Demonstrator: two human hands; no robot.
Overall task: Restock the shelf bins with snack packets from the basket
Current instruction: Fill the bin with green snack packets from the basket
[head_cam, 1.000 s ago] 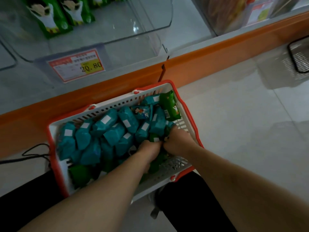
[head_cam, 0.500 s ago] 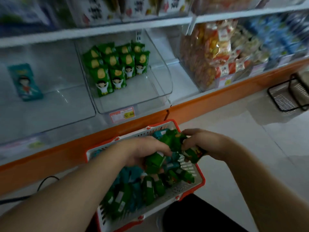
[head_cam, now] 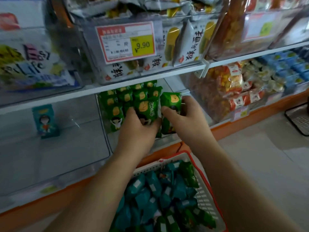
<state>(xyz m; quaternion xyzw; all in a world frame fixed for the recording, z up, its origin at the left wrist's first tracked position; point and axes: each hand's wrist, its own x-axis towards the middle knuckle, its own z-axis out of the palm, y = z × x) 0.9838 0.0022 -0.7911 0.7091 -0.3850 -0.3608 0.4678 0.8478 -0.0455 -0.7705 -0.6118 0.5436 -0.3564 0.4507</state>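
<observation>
My left hand (head_cam: 136, 131) grips a green snack packet (head_cam: 146, 109) inside the clear middle shelf bin (head_cam: 107, 131). My right hand (head_cam: 181, 118) grips another green snack packet (head_cam: 172, 100) just to the right of it, with more green packets bunched under the fingers. Several green packets (head_cam: 123, 97) stand in rows at the back of that bin. Below my arms, the red and white basket (head_cam: 205, 186) holds several teal packets (head_cam: 150, 191) and some green ones (head_cam: 189, 173).
The clear bin on the left (head_cam: 50, 156) holds a single teal packet (head_cam: 45, 121). Bins with white, orange and blue snacks fill the shelves above and to the right. A price tag (head_cam: 125, 41) reads 9.90. A black wire basket (head_cam: 299, 119) sits on the floor at right.
Both hands dug into the basket, came up holding green packets, and have moved up and forward into the middle shelf bin. My view has tilted up toward the shelves.
</observation>
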